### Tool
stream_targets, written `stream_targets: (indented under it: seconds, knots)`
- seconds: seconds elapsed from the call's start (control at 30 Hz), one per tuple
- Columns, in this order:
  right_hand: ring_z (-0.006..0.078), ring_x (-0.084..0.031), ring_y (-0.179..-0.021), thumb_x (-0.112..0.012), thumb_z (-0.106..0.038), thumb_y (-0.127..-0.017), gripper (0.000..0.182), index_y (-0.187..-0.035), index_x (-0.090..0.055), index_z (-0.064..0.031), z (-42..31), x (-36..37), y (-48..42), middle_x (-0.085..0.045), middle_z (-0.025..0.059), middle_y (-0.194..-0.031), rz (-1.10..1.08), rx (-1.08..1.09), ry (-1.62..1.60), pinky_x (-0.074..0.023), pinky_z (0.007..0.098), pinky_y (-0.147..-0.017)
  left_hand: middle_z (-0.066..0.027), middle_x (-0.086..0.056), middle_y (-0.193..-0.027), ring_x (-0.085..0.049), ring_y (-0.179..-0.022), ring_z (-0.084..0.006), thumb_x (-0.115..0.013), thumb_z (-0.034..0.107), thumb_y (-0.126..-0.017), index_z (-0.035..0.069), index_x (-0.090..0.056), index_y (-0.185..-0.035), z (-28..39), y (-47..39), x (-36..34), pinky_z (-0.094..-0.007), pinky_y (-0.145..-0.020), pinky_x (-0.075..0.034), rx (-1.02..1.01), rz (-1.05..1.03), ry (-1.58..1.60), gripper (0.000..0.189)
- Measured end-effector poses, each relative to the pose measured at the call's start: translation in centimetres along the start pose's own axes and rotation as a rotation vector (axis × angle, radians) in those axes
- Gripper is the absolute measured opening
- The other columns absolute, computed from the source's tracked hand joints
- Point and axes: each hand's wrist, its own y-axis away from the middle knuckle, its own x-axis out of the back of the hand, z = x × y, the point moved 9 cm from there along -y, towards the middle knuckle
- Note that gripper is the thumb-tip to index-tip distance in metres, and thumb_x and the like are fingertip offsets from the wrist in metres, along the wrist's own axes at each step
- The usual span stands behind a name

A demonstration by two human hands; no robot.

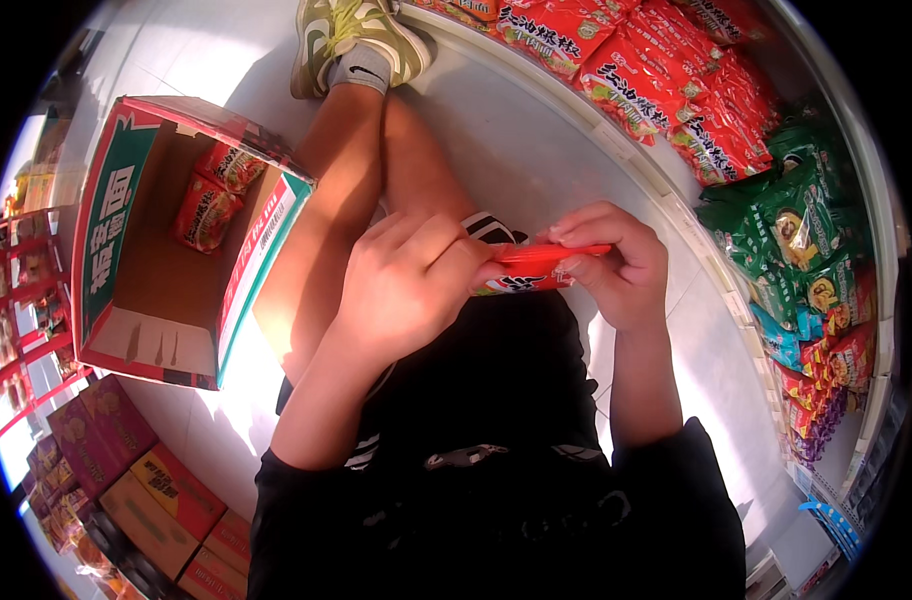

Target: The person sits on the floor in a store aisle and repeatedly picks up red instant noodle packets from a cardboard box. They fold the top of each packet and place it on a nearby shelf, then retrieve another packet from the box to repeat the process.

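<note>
A red instant noodle packet (535, 266) is held edge-up above my lap. My left hand (411, 270) grips its left end, with the back of the hand towards the camera. Thumb and fingers of my right hand (613, 262) pinch the other end along the upper edge. To the left an open cardboard carton (145, 300) with green and red printing rests beside my leg. Inside it lie red noodle packets (207, 214), grouped against the far side. The packet's underside is hidden.
On the right, a low curved-looking shelf (613, 139) bears stacked red noodle packets (628, 75), green packets (793, 225) and smaller snack bags (808, 397). My crossed legs (351, 150) stretch over the tiled floor. Closed cartons (156, 510) stand at lower left, near a red rack (28, 300).
</note>
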Motion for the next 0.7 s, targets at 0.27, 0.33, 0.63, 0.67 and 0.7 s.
stream_targets:
  seconds: [0.27,0.33,0.63,0.67,0.7]
  knots:
    - [0.0266,-0.074,-0.099,-0.066,-0.007,-0.099,0.009,-0.095,-0.066,0.0015,1.0,3.3,1.3,-0.070,0.0125,-0.094,0.183,-0.117,-0.141,-0.0593,0.0329,-0.081,-0.0064,-0.056,-0.063,-0.059,-0.054,-0.0283,-0.078,0.038,-0.080,0.008,-0.060,-0.075,1.2,-2.2,-2.3,-0.0382,-0.049,-0.045,-0.039,-0.145,-0.019,0.035]
    - [0.0238,-0.074,-0.094,-0.066,-0.010,-0.100,0.013,-0.094,-0.066,0.0015,1.5,4.1,1.7,-0.071,0.0105,-0.090,0.223,-0.207,-0.150,-0.0589,0.0314,-0.077,-0.0084,-0.057,-0.063,-0.059,-0.054,-0.0308,-0.078,0.039,-0.081,0.008,-0.060,-0.075,1.3,-2.5,-3.2,-0.0392,-0.049,-0.046,-0.027,-0.222,0.032,0.037]
    - [0.0060,-0.055,-0.061,-0.072,-0.020,-0.096,0.024,-0.086,-0.068,0.0011,0.8,11.1,-1.1,-0.063,0.0007,-0.067,0.355,-0.381,0.458,-0.0447,0.0256,-0.058,-0.0122,-0.062,-0.065,-0.063,-0.061,-0.0359,-0.076,0.043,-0.084,0.005,-0.062,-0.079,-2.4,-5.7,-12.7,-0.0437,-0.054,-0.049,0.105,-0.204,0.263,0.041]
    - [0.0063,-0.054,-0.060,-0.072,-0.023,-0.096,0.026,-0.087,-0.068,0.0010,1.1,13.0,-1.7,-0.061,0.0017,-0.065,0.358,-0.403,0.546,-0.0440,0.0269,-0.057,-0.0133,-0.063,-0.070,-0.063,-0.065,-0.0359,-0.076,0.037,-0.086,0.005,-0.063,-0.083,-2.3,-6.7,-14.0,-0.0442,-0.057,-0.050,0.122,-0.190,0.272,0.035]
    - [0.0066,-0.054,-0.060,-0.072,-0.025,-0.095,0.028,-0.087,-0.068,0.0009,1.3,14.7,-2.3,-0.060,0.0026,-0.063,0.358,-0.424,0.630,-0.0434,0.0282,-0.056,-0.0144,-0.064,-0.075,-0.064,-0.070,-0.0359,-0.075,0.032,-0.088,0.004,-0.065,-0.088,-2.0,-7.9,-15.3,-0.0447,-0.061,-0.050,0.143,-0.175,0.279,0.030]
